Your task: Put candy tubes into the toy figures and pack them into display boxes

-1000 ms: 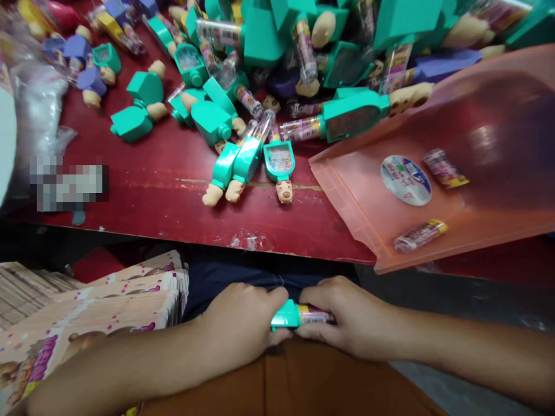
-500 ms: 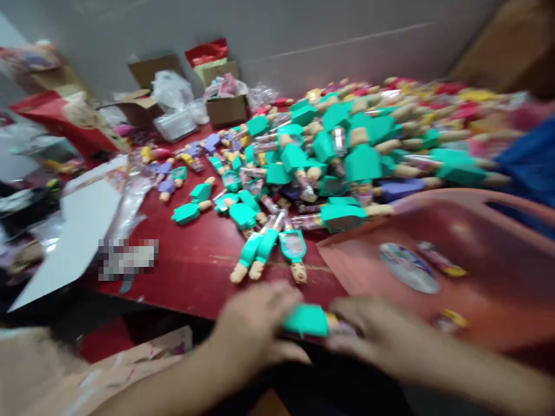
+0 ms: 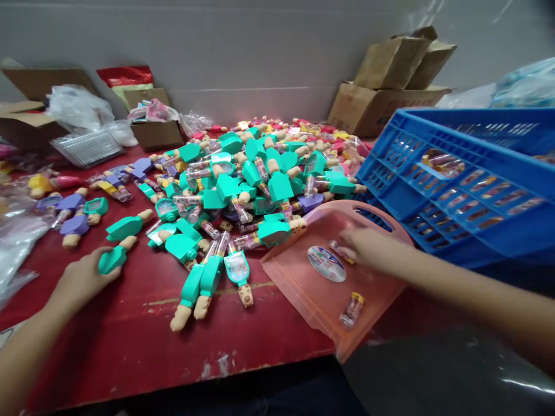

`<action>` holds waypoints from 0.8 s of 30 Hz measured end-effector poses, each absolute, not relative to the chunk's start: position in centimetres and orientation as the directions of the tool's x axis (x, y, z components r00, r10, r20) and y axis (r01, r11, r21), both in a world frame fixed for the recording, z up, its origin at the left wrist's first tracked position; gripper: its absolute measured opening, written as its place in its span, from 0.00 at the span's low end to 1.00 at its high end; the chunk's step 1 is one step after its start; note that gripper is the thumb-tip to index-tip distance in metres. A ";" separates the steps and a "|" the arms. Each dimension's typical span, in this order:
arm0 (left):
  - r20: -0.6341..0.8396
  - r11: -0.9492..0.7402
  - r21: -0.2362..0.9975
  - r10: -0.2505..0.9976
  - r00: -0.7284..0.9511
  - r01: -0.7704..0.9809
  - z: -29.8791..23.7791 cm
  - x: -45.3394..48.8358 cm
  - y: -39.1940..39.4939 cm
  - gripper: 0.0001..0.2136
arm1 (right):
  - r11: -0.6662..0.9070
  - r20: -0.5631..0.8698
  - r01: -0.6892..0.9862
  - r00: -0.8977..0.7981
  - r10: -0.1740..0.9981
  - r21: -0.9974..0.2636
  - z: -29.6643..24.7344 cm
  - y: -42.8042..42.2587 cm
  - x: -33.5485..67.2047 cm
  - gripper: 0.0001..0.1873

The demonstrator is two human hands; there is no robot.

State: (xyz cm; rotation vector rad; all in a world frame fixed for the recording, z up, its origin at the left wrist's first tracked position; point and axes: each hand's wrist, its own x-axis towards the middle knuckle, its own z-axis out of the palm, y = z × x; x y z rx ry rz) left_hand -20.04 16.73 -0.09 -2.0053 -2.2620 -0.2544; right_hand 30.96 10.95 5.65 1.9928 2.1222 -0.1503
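Observation:
My left hand is closed around a teal plastic toy with a beige animal-shaped end, at the left of the red table. Another teal toy lies just beyond it. My right hand is over an orange plastic scoop tray, its fingers curled at a small clear tube of candy; they are slightly blurred. A second candy tube with a yellow cap lies nearer me in the tray. Between my hands, several teal toys with tubes attached rest on the table.
A large heap of teal toys covers the table's middle. At right stands a blue crate holding candy tubes. Cardboard boxes are stacked at the back right; a small carton and plastic bags stand back left.
My hands were together at the table's front edge on a teal toy with a tube. They are now apart, left hand on another toy, right hand at the tray. The view has turned right.

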 end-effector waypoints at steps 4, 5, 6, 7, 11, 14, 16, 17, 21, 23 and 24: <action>0.032 0.214 0.159 0.975 -0.221 0.964 3.7 -18.3 14.4 0.15 | -0.017 -0.241 0.992 0.046 0.969 0.122 1.5 9.0 30.9 0.15; 0.033 0.228 0.204 0.970 -0.240 0.952 4.6 -18.4 13.5 0.15 | -0.025 -0.233 0.993 0.051 0.971 0.114 1.0 9.0 30.7 0.16; 0.053 0.247 0.246 0.962 -0.268 0.937 5.5 -18.6 12.4 0.16 | -0.028 -0.227 0.994 0.052 0.973 0.108 0.8 9.2 30.6 0.15; 0.079 0.257 0.293 0.954 -0.291 0.921 6.3 -19.0 11.3 0.15 | -0.041 -0.222 0.994 0.061 0.973 0.097 0.9 9.3 30.4 0.14; -0.095 0.225 0.602 0.973 -0.211 0.766 7.7 -18.0 6.0 0.13 | -0.124 -0.117 0.969 0.101 0.988 -0.213 2.8 9.1 29.4 0.11; -0.456 0.350 0.773 0.886 0.080 0.528 6.2 -12.7 2.6 0.21 | -0.057 -0.061 0.708 0.020 0.998 -0.704 4.1 7.4 27.6 0.15; -0.572 0.498 0.817 0.766 0.293 0.292 4.3 -8.5 0.9 0.27 | -0.106 -0.159 0.434 -0.086 0.984 -0.895 4.3 5.7 26.0 0.18; -0.583 0.578 0.805 0.730 0.357 0.132 3.3 -6.7 0.2 0.28 | -0.163 -0.216 0.295 -0.159 0.963 -0.942 4.1 4.8 25.2 0.19; -0.577 0.791 0.571 0.576 0.579 -0.219 0.9 -3.8 -2.1 0.30 | -0.329 -0.247 -0.154 -0.397 0.884 -0.932 3.0 1.9 22.4 0.17; -0.560 0.835 0.522 0.490 0.668 -0.175 1.1 -4.1 -2.7 0.31 | -0.410 -0.287 -0.158 -0.493 0.821 -0.898 2.4 1.2 21.7 0.20; -0.558 0.834 0.537 0.467 0.685 -0.131 1.3 -4.4 -2.8 0.31 | -0.407 -0.305 -0.081 -0.535 0.788 -0.910 2.3 0.9 21.4 0.20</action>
